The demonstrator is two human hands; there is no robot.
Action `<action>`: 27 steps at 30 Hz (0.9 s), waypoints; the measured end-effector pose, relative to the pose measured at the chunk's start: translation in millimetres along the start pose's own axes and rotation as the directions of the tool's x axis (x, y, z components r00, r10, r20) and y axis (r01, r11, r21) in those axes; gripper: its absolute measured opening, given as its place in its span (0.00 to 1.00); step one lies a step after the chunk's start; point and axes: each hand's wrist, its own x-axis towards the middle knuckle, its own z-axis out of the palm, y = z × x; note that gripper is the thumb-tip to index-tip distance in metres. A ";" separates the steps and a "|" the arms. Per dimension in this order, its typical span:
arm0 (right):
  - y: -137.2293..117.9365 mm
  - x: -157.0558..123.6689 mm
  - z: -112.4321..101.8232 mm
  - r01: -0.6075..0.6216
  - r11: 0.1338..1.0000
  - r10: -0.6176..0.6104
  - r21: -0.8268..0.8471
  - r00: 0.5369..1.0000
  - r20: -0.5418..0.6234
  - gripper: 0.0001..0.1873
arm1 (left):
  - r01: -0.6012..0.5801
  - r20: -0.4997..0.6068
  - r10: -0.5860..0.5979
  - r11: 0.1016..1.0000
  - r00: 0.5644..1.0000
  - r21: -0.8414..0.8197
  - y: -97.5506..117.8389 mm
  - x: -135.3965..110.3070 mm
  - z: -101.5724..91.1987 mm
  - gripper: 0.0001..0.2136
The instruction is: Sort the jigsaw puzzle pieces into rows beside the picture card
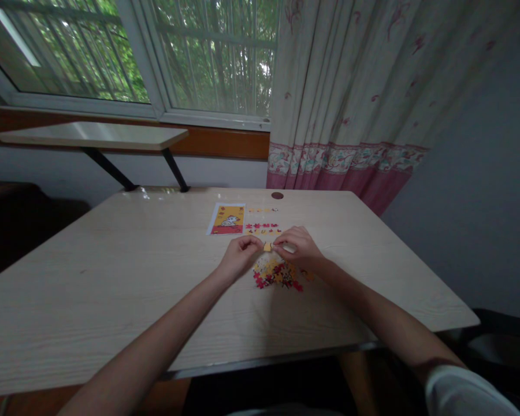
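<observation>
Between my two hands is a small yellow jigsaw puzzle piece (pixel 267 247), pinched at its left side by my left hand (pixel 242 252) and at its right side by my right hand (pixel 298 245). Both hands are closed at the fingertips, just above the table. Just below them lies a loose pile of red and yellow puzzle pieces (pixel 277 274). Beyond my hands, rows of sorted red pieces (pixel 262 226) and yellow pieces (pixel 260 210) lie on the table. Left of the rows is a picture sheet (pixel 228 219) showing a white animal on yellow and red.
The pale wooden table (pixel 112 289) reaches back to a wall with a window (pixel 212 58). A raised shelf (pixel 95 134) on black legs stands at the back left. A dark round disc (pixel 277 195) sits near the rear edge. A patterned curtain (pixel 338 115) hangs behind.
</observation>
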 end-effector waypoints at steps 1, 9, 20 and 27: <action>0.1 -0.1 0.0 0.006 1.000 -0.006 -0.011 1.000 0.005 0.09 | 0.001 0.003 -0.001 1.000 1.000 0.003 0.4 -0.2 0.2 0.05; -2.1 -1.0 -0.8 0.064 0.995 -0.064 -0.082 0.998 0.006 0.10 | 0.001 0.046 0.000 1.000 0.999 -0.029 3.0 -1.1 2.6 0.05; 38.9 -1.8 -35.4 -0.068 0.983 0.034 -0.170 0.980 -0.194 0.11 | -0.145 0.067 0.129 0.916 0.989 0.373 -17.0 0.8 -8.5 0.06; 59.6 -2.8 -36.3 -0.045 0.976 0.003 -0.213 0.981 -0.196 0.10 | -0.237 0.144 0.190 0.845 0.971 0.479 -9.8 -3.8 -7.4 0.06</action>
